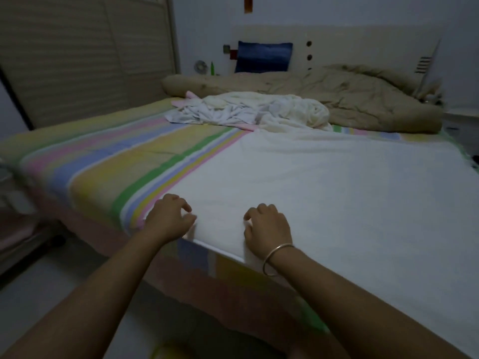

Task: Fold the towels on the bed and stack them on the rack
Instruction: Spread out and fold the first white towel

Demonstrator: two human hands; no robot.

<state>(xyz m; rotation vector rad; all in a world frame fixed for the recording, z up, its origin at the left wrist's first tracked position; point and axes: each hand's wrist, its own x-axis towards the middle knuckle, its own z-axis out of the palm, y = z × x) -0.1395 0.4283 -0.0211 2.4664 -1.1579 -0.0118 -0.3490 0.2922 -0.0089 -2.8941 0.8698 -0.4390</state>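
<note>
A white towel (324, 190) lies spread flat over the near right part of the bed (103, 161), its near left corner at the mattress edge. The left hand (168, 220) is at that corner, its curled fingers pinching the towel's left edge. The right hand (268, 230) rests just right of it on the near edge with its fingers curled down onto the cloth, though whether they grip it I cannot tell. Far beyond both hands is a crumpled heap of towels (248, 108), which lies against a beige quilt (363, 94).

The flat white towel (324, 190) runs off the right edge, and the small green upright object (212, 68) behind is too small to identify.
</note>
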